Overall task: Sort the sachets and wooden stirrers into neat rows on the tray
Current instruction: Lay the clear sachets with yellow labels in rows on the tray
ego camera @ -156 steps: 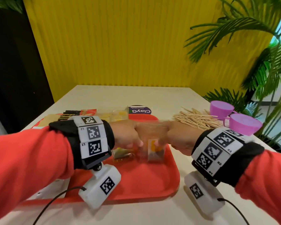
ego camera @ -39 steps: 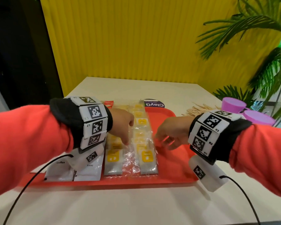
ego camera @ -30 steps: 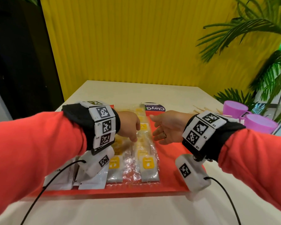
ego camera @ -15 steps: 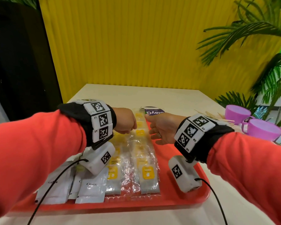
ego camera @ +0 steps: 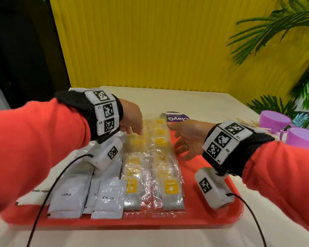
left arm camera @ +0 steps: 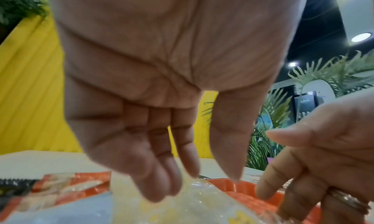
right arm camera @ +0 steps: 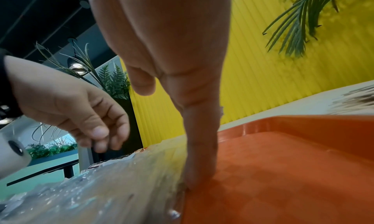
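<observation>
While both hands hover over the red tray (ego camera: 209, 221), the left hand (ego camera: 132, 120) has relaxed fingers (left arm camera: 161, 176) just above the clear sachets (ego camera: 168, 168), holding nothing. The right hand (ego camera: 189, 138) is released too, one straight finger touching the tray at the sachets' edge. White sachets (ego camera: 109, 198) lie in a row at the left, and the wooden stirrers (right arm camera: 356, 99) are on the tabletop (ego camera: 194, 102) beside the tray.

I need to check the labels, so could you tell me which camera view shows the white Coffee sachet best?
The head view: the Coffee sachet lies near the front of the red tray, its label legible. Neither the left wrist view nor the right wrist view shows it; both show only hands, clear-wrapped packets and tray.
</observation>
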Tool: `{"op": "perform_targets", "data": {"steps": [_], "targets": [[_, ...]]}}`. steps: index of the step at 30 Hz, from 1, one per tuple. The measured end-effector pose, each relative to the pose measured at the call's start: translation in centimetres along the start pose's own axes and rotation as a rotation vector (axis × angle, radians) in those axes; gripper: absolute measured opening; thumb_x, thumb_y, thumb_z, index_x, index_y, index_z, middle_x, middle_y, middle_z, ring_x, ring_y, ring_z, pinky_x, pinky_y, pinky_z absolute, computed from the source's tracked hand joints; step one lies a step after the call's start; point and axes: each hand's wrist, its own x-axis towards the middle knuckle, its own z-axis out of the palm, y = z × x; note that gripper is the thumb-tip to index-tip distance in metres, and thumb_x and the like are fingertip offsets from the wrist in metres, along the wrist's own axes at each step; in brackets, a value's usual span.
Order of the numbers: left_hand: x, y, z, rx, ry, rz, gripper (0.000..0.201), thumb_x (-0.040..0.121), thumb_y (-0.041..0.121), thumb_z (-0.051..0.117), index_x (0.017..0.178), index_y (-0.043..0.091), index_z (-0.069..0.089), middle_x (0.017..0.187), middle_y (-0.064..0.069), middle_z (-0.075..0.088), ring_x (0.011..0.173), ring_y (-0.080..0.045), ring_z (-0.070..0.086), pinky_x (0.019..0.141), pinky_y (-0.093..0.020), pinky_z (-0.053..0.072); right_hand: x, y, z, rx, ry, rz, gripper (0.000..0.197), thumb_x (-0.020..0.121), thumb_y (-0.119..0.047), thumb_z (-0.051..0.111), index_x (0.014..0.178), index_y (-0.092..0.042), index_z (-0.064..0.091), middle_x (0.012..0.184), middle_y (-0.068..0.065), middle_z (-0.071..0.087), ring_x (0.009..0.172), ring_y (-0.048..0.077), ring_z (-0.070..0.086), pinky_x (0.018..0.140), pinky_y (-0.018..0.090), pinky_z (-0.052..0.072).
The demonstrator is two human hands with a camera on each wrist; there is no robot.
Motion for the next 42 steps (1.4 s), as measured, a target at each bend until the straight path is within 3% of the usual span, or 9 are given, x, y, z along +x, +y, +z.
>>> {"op": "perform_targets", "data": {"steps": [2,5,9,15,20,28,32,38,42], "targets": [[-1.1,-0.5,-0.2,0.085,-0.016,0.054,0.010,0.078,0.025,0.072,0.080,0.018,0.066,0.073,0.001,0.060,0.066,-0.015,0.049,0.062,-0.024,0.042,-0.2,0.3,-0.2,-0.020,-0.003,0.009,0.073,0.094,-0.047,0.042,0.148,-0.006,0.014,0.147,0.024,0.029,0.132,0.037,0.037,0.108,0.053,0.030],[-2.9,-0.8,0.5,0.220,-0.143,0.110,0.017,0.071,0.027,0.079,0.064,0.024,0.064,0.069,0.006,0.058,0.069,-0.013,0.047,0.068,-0.026,0.039,-0.7,0.7,-0.5,-0.042,0.010,0.012,0.071,0.095,-0.045,0.042,0.147,-0.004,0.016,0.147,0.023,0.030,0.132,0.036,0.037,0.103,0.050,0.032],[-4.8,-0.6,2.4,0.371,-0.269,0.145,0.010,0.070,0.029,0.078,0.073,0.029,0.068,0.070,0.019,0.061,0.072,0.001,0.052,0.067,-0.017,0.039,-1.5,0.9,-0.4,-0.075,0.025,0.019,0.070,0.096,-0.044,0.041,0.147,-0.004,0.017,0.147,0.023,0.031,0.129,0.038,0.041,0.100,0.049,0.034],[-5.6,-0.4,4.2,0.409,-0.261,0.167,0.020,0.075,0.023,0.076,0.094,0.019,0.070,0.072,0.016,0.058,0.067,0.002,0.049,0.058,-0.015,0.037,-3.0,1.3,0.3,-0.127,0.016,0.050,0.069,0.097,-0.045,0.037,0.148,-0.004,0.015,0.144,0.024,0.035,0.123,0.041,0.047,0.100,0.048,0.035],[-6.3,-0.4,4.0,0.445,-0.230,0.209,0.011,0.075,0.026,0.075,0.077,0.024,0.064,0.066,0.014,0.054,0.060,-0.001,0.045,0.055,-0.014,0.035,-4.0,1.7,1.0,-0.176,0.030,0.064,0.067,0.097,-0.044,0.037,0.146,-0.002,0.018,0.142,0.023,0.038,0.120,0.042,0.048,0.100,0.050,0.036],[-7.0,-1.5,3.4,0.451,-0.210,0.192,0.022,0.074,0.023,0.075,0.061,0.026,0.057,0.061,0.016,0.053,0.058,0.000,0.045,0.054,-0.015,0.034,-5.1,2.3,1.3,-0.199,0.028,0.079,0.065,0.097,-0.042,0.039,0.146,-0.002,0.020,0.142,0.022,0.039,0.109,0.040,0.053,0.099,0.048,0.038],[-7.2,-1.5,3.7,0.462,-0.213,0.190,0.021,0.074,0.023,0.075,0.063,0.025,0.058,0.062,0.014,0.053,0.058,-0.002,0.044,0.054,-0.015,0.034,-5.3,2.7,1.3,-0.200,0.028,0.082,0.065,0.097,-0.041,0.040,0.146,-0.003,0.020,0.145,0.020,0.036,0.119,0.043,0.050,0.099,0.049,0.037],[-7.2,-0.2,2.8,0.432,-0.121,0.161,0.024,0.075,0.032,0.075,0.093,0.021,0.064,0.072,0.012,0.052,0.064,-0.002,0.044,0.057,-0.017,0.034,-5.9,3.0,1.2,-0.188,-0.004,0.073,0.065,0.097,-0.040,0.040,0.147,-0.004,0.019,0.145,0.020,0.036,0.113,0.042,0.053,0.092,0.047,0.039],[-6.0,1.0,2.4,0.303,-0.048,0.171,0.021,0.078,0.032,0.072,0.092,0.019,0.062,0.076,0.008,0.056,0.068,-0.008,0.049,0.059,-0.018,0.038,-6.1,3.7,0.8,-0.179,-0.035,0.073,0.063,0.098,-0.039,0.039,0.147,-0.005,0.018,0.147,0.016,0.034,0.117,0.043,0.052,0.096,0.048,0.038]]}}
